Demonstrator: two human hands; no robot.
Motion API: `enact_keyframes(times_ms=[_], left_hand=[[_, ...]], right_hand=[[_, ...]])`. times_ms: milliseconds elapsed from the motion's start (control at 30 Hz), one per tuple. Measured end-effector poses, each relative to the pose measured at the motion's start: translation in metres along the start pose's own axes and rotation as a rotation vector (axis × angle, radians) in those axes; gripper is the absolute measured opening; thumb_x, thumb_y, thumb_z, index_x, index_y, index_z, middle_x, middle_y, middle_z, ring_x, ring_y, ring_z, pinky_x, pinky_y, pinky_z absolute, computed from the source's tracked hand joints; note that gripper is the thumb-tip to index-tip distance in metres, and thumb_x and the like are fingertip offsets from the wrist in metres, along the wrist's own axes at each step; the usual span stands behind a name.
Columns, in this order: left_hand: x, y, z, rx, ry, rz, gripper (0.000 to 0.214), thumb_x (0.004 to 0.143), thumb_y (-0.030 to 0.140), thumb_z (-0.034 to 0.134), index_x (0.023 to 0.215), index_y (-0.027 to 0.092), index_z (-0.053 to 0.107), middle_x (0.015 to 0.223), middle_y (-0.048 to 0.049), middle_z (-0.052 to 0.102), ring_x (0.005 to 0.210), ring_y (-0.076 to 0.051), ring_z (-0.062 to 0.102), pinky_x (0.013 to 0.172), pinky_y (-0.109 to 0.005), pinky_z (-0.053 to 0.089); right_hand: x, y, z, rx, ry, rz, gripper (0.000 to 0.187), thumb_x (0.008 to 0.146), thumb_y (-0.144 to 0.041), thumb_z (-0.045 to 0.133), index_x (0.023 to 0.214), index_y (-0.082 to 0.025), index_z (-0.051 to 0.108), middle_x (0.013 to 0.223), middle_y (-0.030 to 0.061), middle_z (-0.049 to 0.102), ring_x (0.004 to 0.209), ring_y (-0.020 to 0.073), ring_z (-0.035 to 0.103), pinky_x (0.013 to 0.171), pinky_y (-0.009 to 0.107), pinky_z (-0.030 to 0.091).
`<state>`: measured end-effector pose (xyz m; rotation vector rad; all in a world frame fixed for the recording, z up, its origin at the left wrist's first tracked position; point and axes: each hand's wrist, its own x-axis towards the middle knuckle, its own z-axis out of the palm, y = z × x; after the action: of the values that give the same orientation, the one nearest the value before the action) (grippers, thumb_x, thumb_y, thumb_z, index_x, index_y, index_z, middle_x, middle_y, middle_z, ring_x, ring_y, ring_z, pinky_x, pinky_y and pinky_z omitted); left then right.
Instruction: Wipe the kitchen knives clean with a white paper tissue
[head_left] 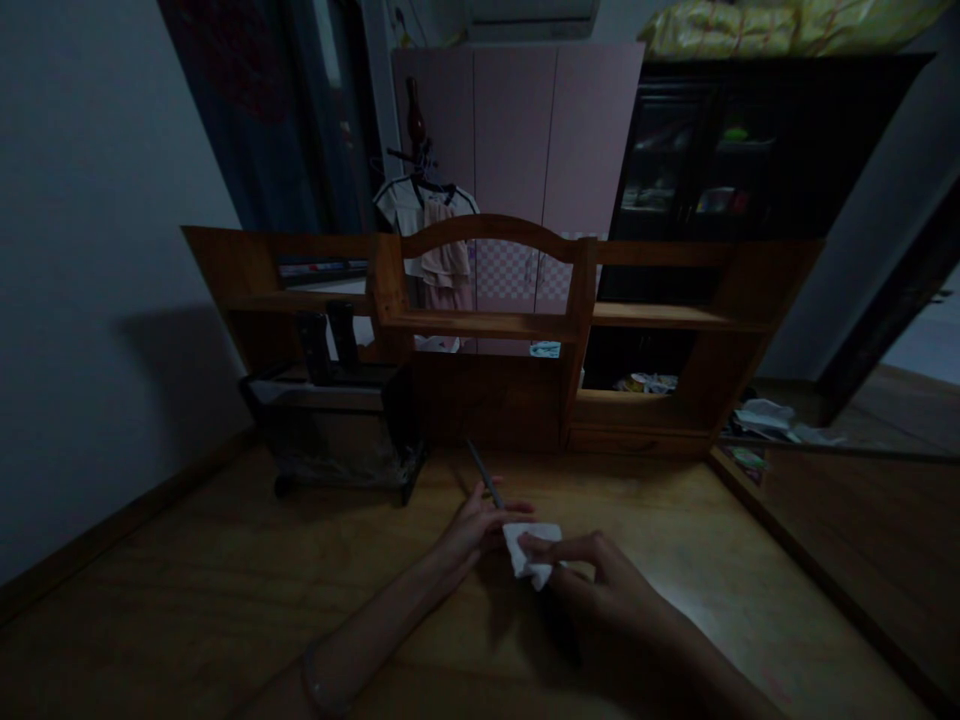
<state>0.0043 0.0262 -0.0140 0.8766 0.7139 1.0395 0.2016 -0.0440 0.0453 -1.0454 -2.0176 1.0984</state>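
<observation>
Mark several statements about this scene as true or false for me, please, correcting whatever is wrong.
1. The right hand holds a white tissue. True.
2. The left hand grips the white tissue. False: it is at the slim grey object.
3. The black-framed box stands to the right of both hands. False: it stands to their left.
4. A pink wardrobe stands beyond the wooden shelf unit. True.

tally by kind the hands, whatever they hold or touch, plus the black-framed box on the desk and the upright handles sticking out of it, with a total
left hand and right hand: 2
knife: 1
white tissue: 1
black-framed box: 1
upright black handles: 2
total: 7
</observation>
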Motion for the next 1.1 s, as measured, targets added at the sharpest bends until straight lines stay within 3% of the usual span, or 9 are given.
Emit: enact_keyframes(times_ms=[300, 467, 633, 767, 833, 900, 1100], left_hand=[[-0.003, 0.006, 0.002, -0.09, 0.005, -0.041, 0.039, 0.081, 0.024, 0.064, 0.109, 0.02, 0.038, 0.102, -0.0142, 0.066, 0.089, -0.025, 0.068, 0.078, -0.038, 0.053], [-0.004, 0.008, 0.003, -0.105, -0.012, -0.023, 0.048, 0.082, 0.02, 0.063, 0.124, 0.02, 0.039, 0.095, -0.0089, 0.066, 0.089, -0.023, 0.068, 0.083, -0.038, 0.052], [-0.005, 0.012, 0.003, 0.054, -0.02, -0.085, 0.065, 0.085, 0.03, 0.059, 0.14, 0.021, 0.026, 0.076, -0.0059, 0.066, 0.072, -0.024, 0.07, 0.064, -0.032, 0.054], [-0.002, 0.01, -0.002, 0.16, 0.024, -0.082, 0.066, 0.081, 0.036, 0.062, 0.138, 0.02, 0.033, 0.079, -0.0073, 0.067, 0.065, -0.022, 0.07, 0.052, -0.025, 0.051], [-0.001, 0.008, -0.003, 0.134, 0.034, -0.085, 0.063, 0.08, 0.036, 0.064, 0.135, 0.02, 0.037, 0.082, -0.0078, 0.067, 0.067, -0.023, 0.07, 0.055, -0.027, 0.053], [-0.001, 0.006, -0.003, 0.106, 0.021, -0.09, 0.061, 0.08, 0.036, 0.063, 0.133, 0.019, 0.039, 0.085, -0.009, 0.068, 0.07, -0.024, 0.07, 0.059, -0.031, 0.054], [0.002, 0.001, -0.003, 0.034, 0.069, 0.0, 0.054, 0.08, 0.029, 0.064, 0.129, 0.018, 0.042, 0.092, -0.0106, 0.069, 0.07, -0.02, 0.069, 0.057, -0.027, 0.054]], right_hand=[[0.0, -0.002, -0.008, -0.022, -0.072, 0.024, 0.028, 0.083, -0.03, 0.054, 0.099, -0.02, 0.074, 0.087, 0.0041, 0.074, 0.083, 0.0247, 0.067, 0.076, 0.032, 0.051], [-0.004, -0.002, -0.016, -0.009, -0.097, 0.05, 0.026, 0.074, -0.015, 0.054, 0.085, -0.019, 0.077, 0.083, 0.0023, 0.074, 0.081, 0.0217, 0.067, 0.076, 0.028, 0.048], [-0.004, 0.007, -0.022, 0.075, -0.107, 0.059, 0.021, 0.078, -0.02, 0.054, 0.073, -0.013, 0.073, 0.067, 0.0029, 0.069, 0.064, 0.0168, 0.062, 0.061, 0.024, 0.045], [0.001, 0.015, -0.026, 0.14, 0.062, -0.005, 0.026, 0.086, -0.035, 0.054, 0.085, -0.015, 0.071, 0.08, 0.0046, 0.07, 0.075, 0.0189, 0.063, 0.071, 0.028, 0.048], [0.004, 0.016, -0.027, 0.116, 0.2, -0.018, 0.029, 0.088, -0.039, 0.053, 0.098, -0.018, 0.07, 0.094, 0.0061, 0.07, 0.091, 0.0221, 0.063, 0.085, 0.033, 0.047], [0.005, 0.013, -0.025, 0.099, 0.252, -0.025, 0.032, 0.089, -0.04, 0.051, 0.111, -0.022, 0.066, 0.11, 0.0071, 0.067, 0.106, 0.0241, 0.059, 0.096, 0.038, 0.042], [0.004, 0.005, -0.004, 0.115, -0.059, -0.069, 0.037, 0.092, -0.041, 0.047, 0.123, -0.025, 0.059, 0.135, 0.0072, 0.052, 0.127, 0.026, 0.045, 0.107, 0.048, 0.031]])
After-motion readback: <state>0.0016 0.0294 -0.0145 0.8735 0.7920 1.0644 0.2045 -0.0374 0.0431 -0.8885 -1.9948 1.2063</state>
